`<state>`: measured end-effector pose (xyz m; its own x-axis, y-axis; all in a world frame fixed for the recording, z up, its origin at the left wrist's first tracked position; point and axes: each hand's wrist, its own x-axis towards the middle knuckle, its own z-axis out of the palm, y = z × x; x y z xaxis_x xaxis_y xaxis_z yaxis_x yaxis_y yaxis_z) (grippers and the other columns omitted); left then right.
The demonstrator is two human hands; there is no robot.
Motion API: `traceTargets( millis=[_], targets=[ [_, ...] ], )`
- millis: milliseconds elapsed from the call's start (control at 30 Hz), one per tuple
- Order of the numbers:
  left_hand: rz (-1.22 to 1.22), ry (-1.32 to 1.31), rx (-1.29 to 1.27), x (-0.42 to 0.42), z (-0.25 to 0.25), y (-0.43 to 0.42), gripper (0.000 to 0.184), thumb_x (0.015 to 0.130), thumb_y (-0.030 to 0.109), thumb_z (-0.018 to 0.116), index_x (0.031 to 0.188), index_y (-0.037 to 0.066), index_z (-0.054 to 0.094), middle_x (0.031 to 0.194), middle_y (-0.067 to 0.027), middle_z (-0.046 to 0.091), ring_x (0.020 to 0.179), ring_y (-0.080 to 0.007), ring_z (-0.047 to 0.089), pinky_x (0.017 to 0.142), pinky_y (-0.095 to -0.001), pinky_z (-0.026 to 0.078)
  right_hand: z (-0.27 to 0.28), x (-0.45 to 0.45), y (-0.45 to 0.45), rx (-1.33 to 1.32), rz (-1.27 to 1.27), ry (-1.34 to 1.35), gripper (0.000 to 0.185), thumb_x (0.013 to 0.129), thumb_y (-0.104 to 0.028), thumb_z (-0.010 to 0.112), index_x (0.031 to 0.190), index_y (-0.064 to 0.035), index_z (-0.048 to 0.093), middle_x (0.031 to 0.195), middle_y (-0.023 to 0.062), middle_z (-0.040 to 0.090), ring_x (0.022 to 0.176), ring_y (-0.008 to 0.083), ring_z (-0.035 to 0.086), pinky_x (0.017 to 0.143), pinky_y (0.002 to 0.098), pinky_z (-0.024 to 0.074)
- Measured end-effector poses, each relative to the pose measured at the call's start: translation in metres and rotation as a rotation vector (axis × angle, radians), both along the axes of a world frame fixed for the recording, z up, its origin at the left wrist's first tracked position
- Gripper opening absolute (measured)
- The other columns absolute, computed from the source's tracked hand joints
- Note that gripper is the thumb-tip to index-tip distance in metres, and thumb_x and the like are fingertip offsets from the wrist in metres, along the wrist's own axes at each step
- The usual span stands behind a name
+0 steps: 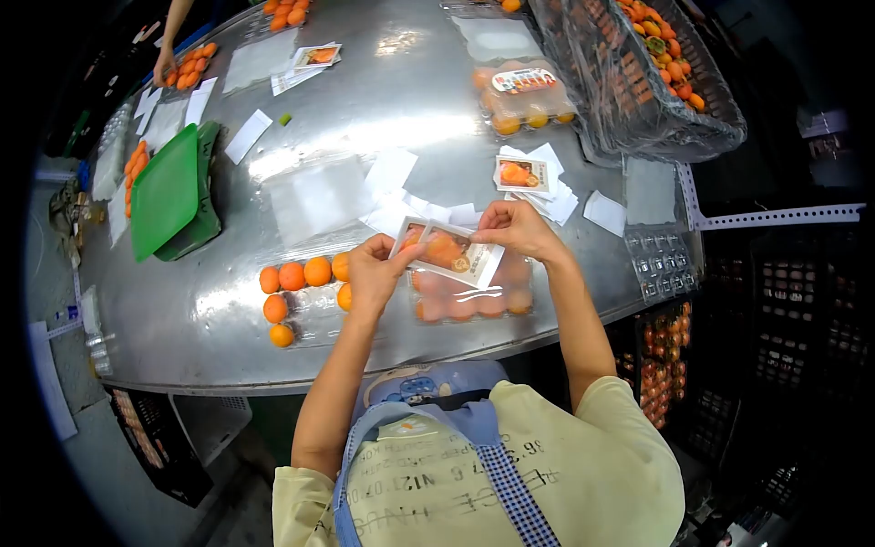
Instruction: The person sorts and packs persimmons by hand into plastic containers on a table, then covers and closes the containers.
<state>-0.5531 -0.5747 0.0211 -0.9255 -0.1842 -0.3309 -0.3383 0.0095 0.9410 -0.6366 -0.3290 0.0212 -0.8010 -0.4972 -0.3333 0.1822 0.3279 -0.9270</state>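
Note:
Between my hands is a white label sheet (456, 255) printed with orange fruit and small text. My left hand (375, 266) pinches its left end. At the upper right edge, the fingers of my right hand (516, 228) are closed on the same sheet. Directly beneath it lies a closed clear plastic fruit box (474, 305) filled with orange fruit, partly hidden by the sheet. Left of my left forearm, a clear tray holds several orange persimmons (292, 275) along its edges. Loose white slips (392, 170) lie beyond my hands.
A stack of printed labels (529, 173) sits beyond my right hand. Farther back are a labelled fruit box (521, 96) and a plastic-lined crate (629, 82) of persimmons. A green bin (169, 196) stands at left. Another person's hand (164, 66) touches fruit at the far left.

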Motion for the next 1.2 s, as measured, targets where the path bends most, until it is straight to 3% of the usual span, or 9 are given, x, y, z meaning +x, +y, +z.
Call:
traceTargets(
  millis=[200,367,467,533,667,767,900,1000,1200],
  targets=[
    [0.147,0.019,0.276,0.004,0.009,0.002,0.017,0.086,0.015,0.068,0.086,0.001,0.058,0.076,-0.0084,0.067,0.056,-0.0111,0.062,0.046,-0.0201,0.048,-0.023,-0.041,0.075,0.113,-0.361,0.185,0.015,0.076,-0.009,0.074,0.086,-0.0001,0.067,0.078,0.0055,0.067,0.070,0.0102,0.062,0.062,0.0227,0.0491],
    [0.095,0.022,0.322,0.009,0.009,-0.004,0.022,0.089,0.016,0.063,0.100,-0.001,0.056,0.082,-0.0105,0.067,0.060,-0.0149,0.065,0.048,-0.0226,0.053,-0.035,-0.087,0.116,0.550,-0.292,0.327,0.021,0.078,-0.013,0.072,0.094,0.0003,0.067,0.082,0.0072,0.068,0.074,0.0134,0.063,0.065,0.0252,0.0491],
    [0.117,0.090,0.380,0.013,0.013,-0.002,0.026,0.090,0.016,0.062,0.108,-0.001,0.054,0.090,-0.0125,0.066,0.064,-0.0169,0.066,0.050,-0.0237,0.055,-0.019,-0.083,0.091,0.687,-0.293,0.975,0.026,0.081,-0.017,0.070,0.099,0.0003,0.066,0.087,0.0082,0.067,0.077,0.0150,0.063,0.070,0.0282,0.0498],
    [0.174,0.120,0.386,0.018,0.012,0.000,0.028,0.091,0.018,0.061,0.111,-0.001,0.054,0.093,-0.0115,0.066,0.065,-0.0156,0.066,0.050,-0.0244,0.054,-0.005,-0.061,0.046,0.070,-0.317,0.390,0.029,0.083,-0.018,0.068,0.106,-0.0006,0.063,0.091,0.0080,0.066,0.081,0.0152,0.063,0.072,0.0294,0.0502],
    [0.190,0.141,0.464,0.032,0.014,-0.001,0.032,0.090,0.016,0.062,0.115,0.000,0.051,0.101,-0.0116,0.065,0.077,-0.0170,0.066,0.062,-0.0260,0.056,0.041,0.019,-0.046,-0.129,-0.090,-0.041,0.024,0.088,-0.014,0.062,0.109,-0.0011,0.061,0.090,0.0037,0.067,0.081,0.0085,0.061,0.071,0.0226,0.0481],
    [0.182,0.191,0.162,0.040,0.009,-0.009,0.047,0.082,0.016,0.071,0.119,-0.001,0.049,0.104,-0.0115,0.064,0.084,-0.0166,0.065,0.067,-0.0250,0.053,0.037,0.031,-0.062,-0.221,-0.113,0.030,0.022,0.088,-0.014,0.063,0.105,0.0004,0.063,0.089,0.0041,0.068,0.078,0.0088,0.061,0.070,0.0233,0.0480],
    [0.012,0.335,-0.552,0.053,0.050,-0.029,0.050,0.072,0.014,0.078,0.114,0.001,0.055,0.108,-0.0101,0.062,0.093,-0.0158,0.060,0.082,-0.0263,0.047,0.054,0.044,-0.061,0.130,0.112,0.351,0.020,0.086,-0.014,0.063,0.100,0.0006,0.065,0.086,0.0082,0.067,0.075,0.0122,0.062,0.070,0.0257,0.0483],
    [-0.232,0.229,-0.394,0.044,0.066,-0.018,0.038,0.070,0.012,0.078,0.102,0.000,0.063,0.092,-0.0077,0.066,0.079,-0.0126,0.061,0.070,-0.0262,0.049,0.070,0.058,-0.073,0.134,0.240,0.596,0.022,0.082,-0.016,0.065,0.096,0.0007,0.063,0.080,0.0101,0.063,0.071,0.0265,0.060,0.070,0.0353,0.0490],
    [-0.066,0.104,-0.125,0.055,0.039,-0.007,0.018,0.074,0.008,0.073,0.086,-0.004,0.067,0.077,-0.0036,0.067,0.067,-0.0082,0.059,0.063,-0.0245,0.049,0.069,0.089,-0.085,0.091,-0.086,1.128,0.023,0.072,-0.019,0.068,0.092,-0.0089,0.066,0.094,0.0024,0.058,0.095,0.0224,0.052,0.086,0.0374,0.0397]
  ],
)
